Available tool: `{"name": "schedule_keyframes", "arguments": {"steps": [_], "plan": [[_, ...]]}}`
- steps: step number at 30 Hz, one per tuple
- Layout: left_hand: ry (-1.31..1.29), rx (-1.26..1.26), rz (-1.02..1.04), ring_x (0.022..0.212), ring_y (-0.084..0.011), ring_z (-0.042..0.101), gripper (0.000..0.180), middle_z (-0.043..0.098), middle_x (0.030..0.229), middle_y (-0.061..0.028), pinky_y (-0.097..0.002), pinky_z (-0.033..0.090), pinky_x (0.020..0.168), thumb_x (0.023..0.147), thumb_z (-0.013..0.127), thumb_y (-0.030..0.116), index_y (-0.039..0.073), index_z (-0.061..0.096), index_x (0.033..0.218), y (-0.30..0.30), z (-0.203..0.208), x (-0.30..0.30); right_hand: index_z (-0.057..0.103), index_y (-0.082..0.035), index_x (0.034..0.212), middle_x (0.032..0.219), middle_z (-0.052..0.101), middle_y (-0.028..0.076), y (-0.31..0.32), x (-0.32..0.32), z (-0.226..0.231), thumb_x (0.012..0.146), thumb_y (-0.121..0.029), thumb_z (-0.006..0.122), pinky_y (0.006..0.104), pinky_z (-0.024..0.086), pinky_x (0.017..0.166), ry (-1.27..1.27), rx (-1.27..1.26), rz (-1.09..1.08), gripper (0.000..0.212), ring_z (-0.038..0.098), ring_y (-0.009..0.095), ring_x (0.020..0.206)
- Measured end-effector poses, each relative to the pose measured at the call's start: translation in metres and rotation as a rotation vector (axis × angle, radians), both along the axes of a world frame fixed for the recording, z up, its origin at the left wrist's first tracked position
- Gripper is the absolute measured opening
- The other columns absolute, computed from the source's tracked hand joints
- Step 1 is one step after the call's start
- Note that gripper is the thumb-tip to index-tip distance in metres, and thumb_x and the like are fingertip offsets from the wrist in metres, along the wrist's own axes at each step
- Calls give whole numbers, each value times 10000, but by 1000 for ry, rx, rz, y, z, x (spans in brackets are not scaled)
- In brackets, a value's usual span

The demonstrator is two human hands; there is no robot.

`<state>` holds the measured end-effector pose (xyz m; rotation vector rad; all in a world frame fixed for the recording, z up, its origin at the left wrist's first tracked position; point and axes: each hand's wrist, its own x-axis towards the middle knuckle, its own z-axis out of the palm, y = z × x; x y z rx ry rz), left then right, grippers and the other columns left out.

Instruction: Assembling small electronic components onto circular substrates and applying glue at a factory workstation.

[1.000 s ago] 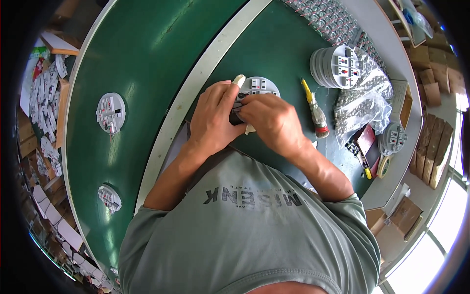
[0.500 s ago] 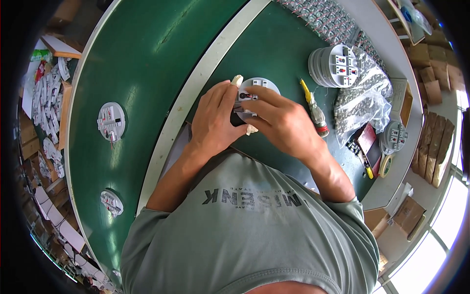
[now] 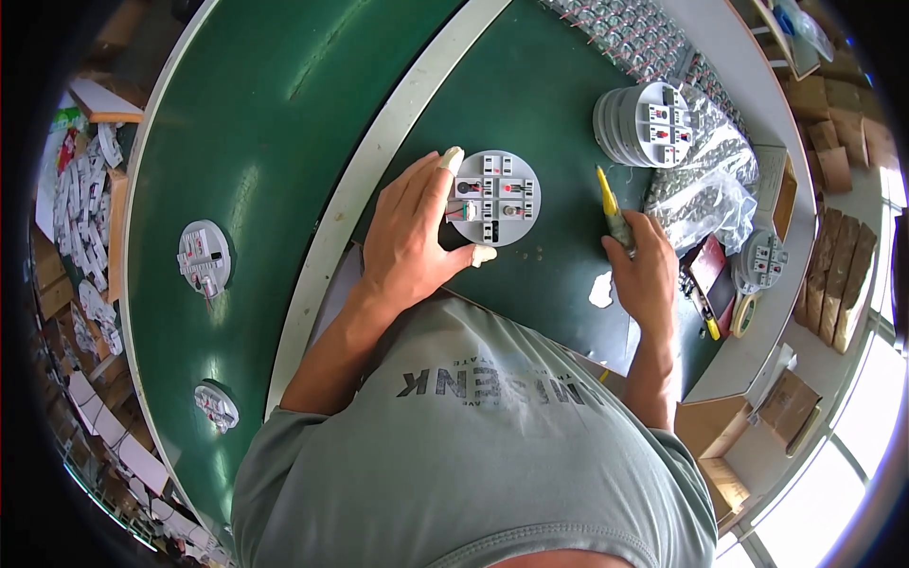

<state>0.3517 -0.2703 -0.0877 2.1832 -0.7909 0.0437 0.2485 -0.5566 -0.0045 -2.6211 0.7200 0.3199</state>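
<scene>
A round light-grey disc [image 3: 500, 210], set with small white blocks and red and black parts, lies on the green table. My left hand [image 3: 412, 222] grips its left edge, fingers at the top and thumb at the bottom. Pale covers sit on the thumb tip and one fingertip. To the right, my right hand [image 3: 644, 270] is closed round a bottle-like thing with a yellow tapered tip [image 3: 607, 192]. Its greyish body is mostly covered by the fingers.
Similar discs stand in a stack [image 3: 653, 125] at the far right, beside a clear plastic bag [image 3: 705, 199] of small parts. More discs [image 3: 204, 257] lie on the green surface beyond the pale rail [image 3: 379, 142]. A tape roll [image 3: 745, 315] lies at the right edge.
My right hand has left the disc, moved right and closed round the yellow-tipped bottle. My left hand still holds the disc. The discs at the left have shifted slightly.
</scene>
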Motion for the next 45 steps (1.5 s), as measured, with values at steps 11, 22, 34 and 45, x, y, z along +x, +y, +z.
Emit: {"name": "schedule_keyframes", "arguments": {"steps": [11,22,34,45], "plan": [[2,38,29,1427,-350,592,1016,649,1484,-177,-462,459,1175,702,979,234,-27,495,1557,0,-1,0,504,-41,1319,1334,688,228,103,47,-24,940,107,768,406,564,1053,-715,675,373,485,698,293,1230],[-72,-29,105,1400,-351,619,947,677,1453,-171,-443,491,1156,731,947,176,-35,515,1548,-3,-7,-1,573,-45,1233,1272,712,185,130,52,-73,887,70,839,377,614,919,-951,453,447,452,755,300,1078],[-22,-68,78,1388,-369,616,1078,673,1449,-174,-459,500,1155,651,1010,182,-37,490,1570,2,-4,0,563,-10,1328,1311,698,208,83,32,-48,932,77,807,381,589,1000,-887,681,102,474,727,276,1146],[-24,-77,31,1390,-377,604,1112,659,1432,-203,-460,502,1153,647,1012,176,-32,465,1592,-2,-3,2,590,-31,1319,1191,757,176,106,35,-81,903,73,826,341,626,820,-1070,304,336,489,778,315,979]]}}
